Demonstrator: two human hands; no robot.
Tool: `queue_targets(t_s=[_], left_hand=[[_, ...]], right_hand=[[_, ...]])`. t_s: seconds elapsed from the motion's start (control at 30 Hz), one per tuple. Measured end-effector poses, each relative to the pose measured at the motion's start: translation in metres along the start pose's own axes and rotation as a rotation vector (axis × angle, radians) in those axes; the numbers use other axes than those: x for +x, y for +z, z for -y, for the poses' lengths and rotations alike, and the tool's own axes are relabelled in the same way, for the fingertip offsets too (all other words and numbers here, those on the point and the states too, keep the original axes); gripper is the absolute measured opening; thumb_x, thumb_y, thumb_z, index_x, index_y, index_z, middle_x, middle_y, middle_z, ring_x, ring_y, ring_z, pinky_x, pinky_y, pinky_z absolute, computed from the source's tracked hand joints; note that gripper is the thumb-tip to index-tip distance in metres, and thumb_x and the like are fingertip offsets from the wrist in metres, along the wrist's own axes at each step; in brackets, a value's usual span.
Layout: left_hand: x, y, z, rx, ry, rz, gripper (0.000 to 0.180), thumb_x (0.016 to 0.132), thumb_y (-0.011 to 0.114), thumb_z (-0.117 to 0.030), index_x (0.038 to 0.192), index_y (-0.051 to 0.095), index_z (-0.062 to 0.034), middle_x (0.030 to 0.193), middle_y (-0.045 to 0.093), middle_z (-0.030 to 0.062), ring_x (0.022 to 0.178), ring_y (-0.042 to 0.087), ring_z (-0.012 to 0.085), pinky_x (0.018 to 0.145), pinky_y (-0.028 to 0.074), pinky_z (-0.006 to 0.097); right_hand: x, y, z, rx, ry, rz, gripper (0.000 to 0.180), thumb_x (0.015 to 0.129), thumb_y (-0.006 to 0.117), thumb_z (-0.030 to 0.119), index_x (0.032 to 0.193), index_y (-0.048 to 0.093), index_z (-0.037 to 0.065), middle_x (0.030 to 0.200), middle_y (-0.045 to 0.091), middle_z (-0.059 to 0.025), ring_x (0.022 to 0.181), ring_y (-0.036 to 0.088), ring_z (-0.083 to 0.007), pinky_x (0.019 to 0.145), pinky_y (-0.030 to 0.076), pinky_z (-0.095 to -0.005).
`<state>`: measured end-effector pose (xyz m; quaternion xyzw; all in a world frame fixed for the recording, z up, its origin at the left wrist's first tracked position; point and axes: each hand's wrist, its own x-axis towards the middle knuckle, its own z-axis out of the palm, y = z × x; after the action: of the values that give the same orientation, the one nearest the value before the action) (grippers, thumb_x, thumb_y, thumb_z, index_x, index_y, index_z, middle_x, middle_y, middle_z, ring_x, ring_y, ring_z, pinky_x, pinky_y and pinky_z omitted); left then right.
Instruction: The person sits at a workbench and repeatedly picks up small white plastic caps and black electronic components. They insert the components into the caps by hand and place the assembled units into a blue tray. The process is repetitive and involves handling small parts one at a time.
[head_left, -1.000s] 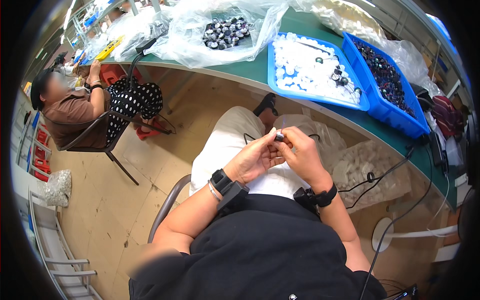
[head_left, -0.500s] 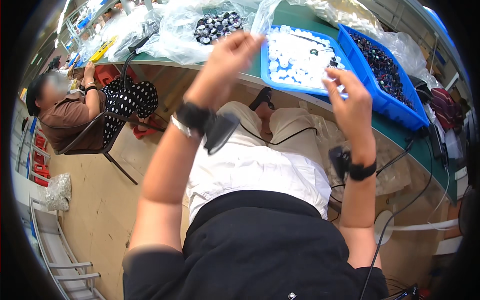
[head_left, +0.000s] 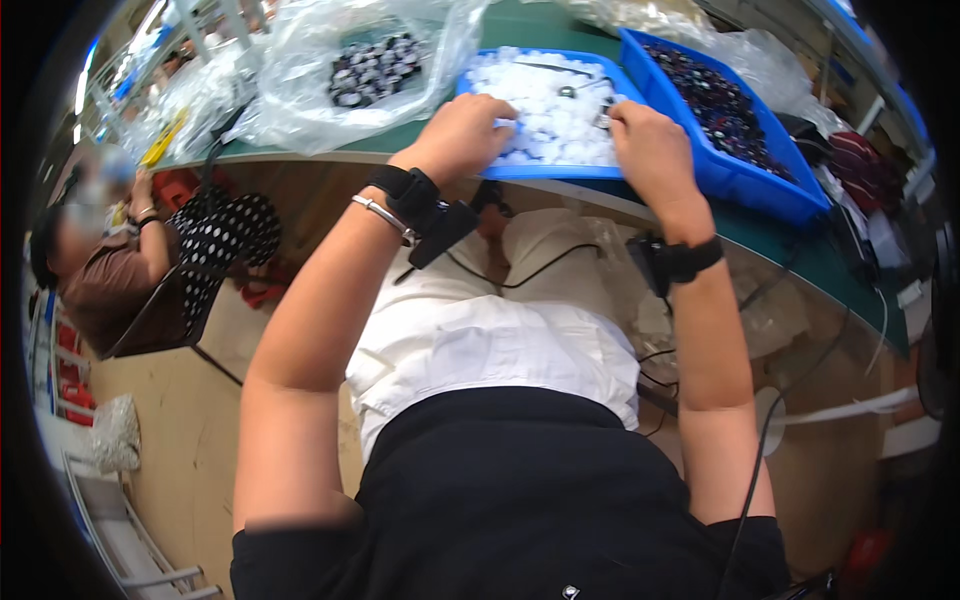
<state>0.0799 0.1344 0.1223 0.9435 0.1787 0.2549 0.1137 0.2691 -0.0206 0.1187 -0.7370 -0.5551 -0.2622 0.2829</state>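
Observation:
A shallow blue tray (head_left: 560, 172) full of small white plastic pieces (head_left: 545, 125) lies at the table's near edge. My left hand (head_left: 462, 135) is at its left side, thumb and fingers closed over the white pieces. Whatever is between those fingertips is too small to make out. At the tray's right side, my right hand (head_left: 655, 150) has its fingers bent together beside a small dark part (head_left: 605, 112) on the white pieces. What its fingertips hold is hidden. A small dark round part (head_left: 567, 91) and a thin dark stick (head_left: 540, 68) also lie on the pieces.
Right of the tray stands a deeper blue bin (head_left: 745, 165) of small dark wired parts. An open clear plastic bag (head_left: 290, 110) with dark-and-clear parts (head_left: 375, 70) lies to the left. Another person (head_left: 115, 255) sits far left. A black cable (head_left: 770, 430) hangs by my right arm.
My left hand has come down from above the bag's side to the tray's left part. My right hand's spread fingers have closed near the dark part. The whole view has shifted.

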Motion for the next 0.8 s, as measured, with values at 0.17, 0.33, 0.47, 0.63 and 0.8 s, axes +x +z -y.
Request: queue_targets(t_s=[0.17,0.33,0.47,0.63,0.8], left_hand=[[0.016,0.014,0.013,0.221,0.094,0.065,0.017,0.085,0.059,-0.011,0.099,0.067,-0.0050,0.097,0.062,0.0160,0.093,0.059,0.0347,0.083,0.047,0.041],[0.012,0.010,0.010,0.125,0.109,-0.025,0.012,0.081,0.064,-0.008,0.090,0.058,-0.0026,0.090,0.060,0.0154,0.087,0.058,0.0332,0.077,0.046,0.039],[0.009,0.010,0.008,-0.075,0.013,-0.064,0.016,0.083,0.064,-0.009,0.097,0.060,-0.0029,0.091,0.060,0.0128,0.081,0.058,0.0295,0.075,0.047,0.037],[0.008,0.010,0.003,-0.255,0.007,-0.283,0.018,0.091,0.061,-0.013,0.107,0.065,-0.0033,0.087,0.061,0.0046,0.077,0.055,0.0127,0.070,0.046,0.026],[-0.024,-0.004,-0.030,-0.859,-0.213,-0.274,0.020,0.094,0.059,-0.017,0.106,0.064,-0.0016,0.088,0.062,-0.0001,0.076,0.053,0.0051,0.067,0.042,0.019]], right_hand=[[-0.004,0.005,0.000,0.044,0.043,0.021,0.023,0.085,0.062,0.025,0.095,0.068,0.004,0.096,0.066,-0.0170,0.086,0.064,-0.0365,0.076,0.051,-0.0426],[-0.001,0.003,-0.003,0.111,0.102,0.070,0.029,0.079,0.066,0.025,0.091,0.067,-0.001,0.096,0.062,-0.0252,0.087,0.064,-0.0401,0.078,0.051,-0.0448],[-0.003,0.002,-0.003,0.243,0.151,-0.042,0.024,0.080,0.066,0.022,0.090,0.067,0.001,0.092,0.062,-0.0208,0.084,0.062,-0.0367,0.079,0.050,-0.0423],[-0.001,-0.018,0.011,0.557,0.126,-0.257,0.014,0.080,0.060,0.009,0.087,0.061,-0.003,0.089,0.061,-0.0213,0.083,0.062,-0.0369,0.076,0.050,-0.0418],[-0.005,-0.040,0.036,1.077,0.230,-0.229,0.009,0.086,0.058,0.003,0.091,0.061,-0.004,0.088,0.064,-0.0150,0.077,0.069,-0.0236,0.069,0.053,-0.0308]])
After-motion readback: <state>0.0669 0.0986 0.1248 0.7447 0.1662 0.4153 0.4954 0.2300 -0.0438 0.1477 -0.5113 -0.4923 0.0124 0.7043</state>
